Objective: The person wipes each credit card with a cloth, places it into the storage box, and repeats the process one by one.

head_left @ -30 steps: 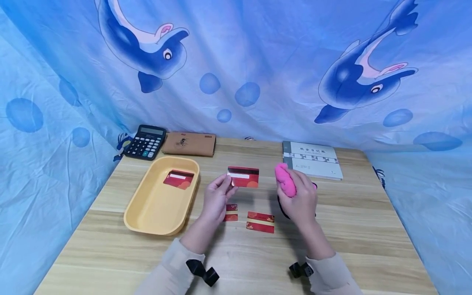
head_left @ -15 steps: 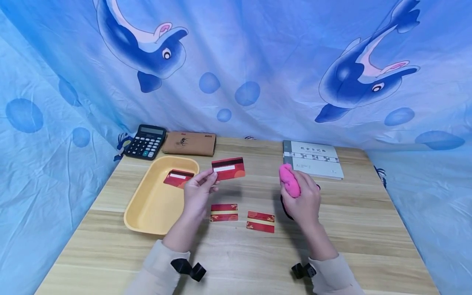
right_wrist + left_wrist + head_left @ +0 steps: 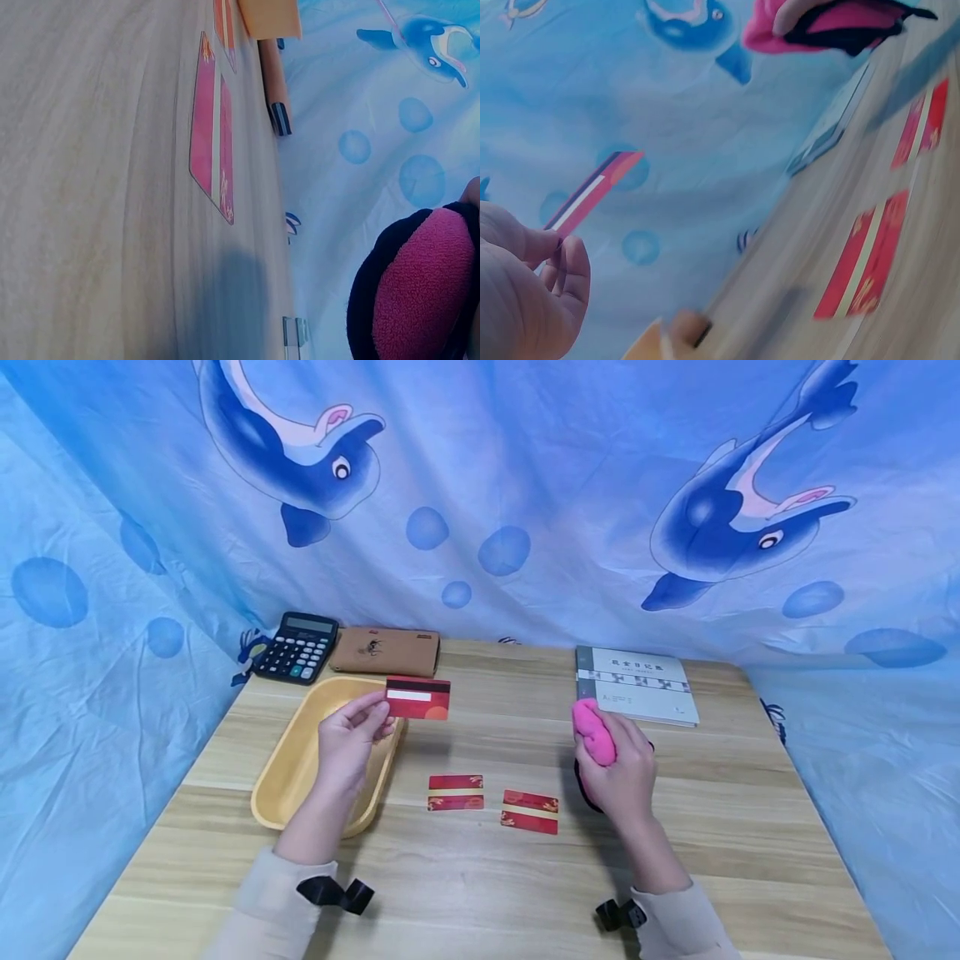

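Centrally, your two hands are raised over a wood-grain table (image 3: 480,893), each with something in its grip. Your left hand (image 3: 347,747) pinches a red card (image 3: 417,702) by one short edge, thumb on the near side and the fingertips closed behind, with no gap around the card. That card is off the table, its face toward you, a dark stripe along the top and a white strip below it; seen from your head, it overlaps the far right rim of a yellow tray (image 3: 288,785). Your right hand (image 3: 622,768) has its fingers curled firmly round a bunched pink cloth (image 3: 596,737) with black edging, also clear of the tabletop, as the left wrist view confirms. Between your forearms, two more red cards lie flat and apart: a left-hand card (image 3: 456,792) near the tray and a right-hand card (image 3: 529,812) slightly closer to you, each crossed by a pale yellow band. Along the back of the table, from left to right, sit a black calculator (image 3: 296,647), a brown wallet (image 3: 386,653) just beside it, and, well apart, a pale notebook (image 3: 637,685) beyond your right hand. Behind everything hangs a blue curtain (image 3: 570,460) printed with dolphins and bubbles.
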Available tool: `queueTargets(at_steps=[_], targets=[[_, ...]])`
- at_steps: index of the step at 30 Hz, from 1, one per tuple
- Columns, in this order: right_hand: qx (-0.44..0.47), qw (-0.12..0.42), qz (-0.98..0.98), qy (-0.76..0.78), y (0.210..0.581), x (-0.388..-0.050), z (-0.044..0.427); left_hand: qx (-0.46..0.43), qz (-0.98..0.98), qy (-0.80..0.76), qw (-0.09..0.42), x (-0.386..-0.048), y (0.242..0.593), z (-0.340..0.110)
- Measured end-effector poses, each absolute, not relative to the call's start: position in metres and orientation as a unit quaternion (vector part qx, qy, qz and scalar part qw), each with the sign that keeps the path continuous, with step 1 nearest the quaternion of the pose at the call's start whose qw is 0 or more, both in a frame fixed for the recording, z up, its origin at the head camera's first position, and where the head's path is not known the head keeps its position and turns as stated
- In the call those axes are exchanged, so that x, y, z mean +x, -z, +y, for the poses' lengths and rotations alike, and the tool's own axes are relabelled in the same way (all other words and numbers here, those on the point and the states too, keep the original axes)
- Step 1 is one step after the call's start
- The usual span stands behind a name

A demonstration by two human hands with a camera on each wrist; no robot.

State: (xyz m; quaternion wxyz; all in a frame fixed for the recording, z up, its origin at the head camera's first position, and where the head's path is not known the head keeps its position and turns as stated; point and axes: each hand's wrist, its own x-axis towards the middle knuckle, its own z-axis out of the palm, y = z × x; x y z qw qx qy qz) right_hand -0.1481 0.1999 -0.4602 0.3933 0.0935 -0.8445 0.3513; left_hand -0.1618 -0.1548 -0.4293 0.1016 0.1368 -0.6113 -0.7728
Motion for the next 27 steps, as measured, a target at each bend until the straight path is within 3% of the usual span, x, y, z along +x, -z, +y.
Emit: queueTargets(at_steps=[10,16,27], targets=[[0.088,0.381,-0.848,-0.357,0.461,-0.146,0.203,0.200,-0.592,0.768,0.140,-0.169,0.429,-0.199],[0.094,0.377,-0.849,-0.357,0.463,-0.145,0.203,0.227,-0.621,0.739,0.128,-0.172,0.432,-0.219],[0.092,0.366,-0.850,-0.368,0.466,-0.146,0.202,0.187,-0.702,0.680,0.101,-0.182,0.451,-0.233]])
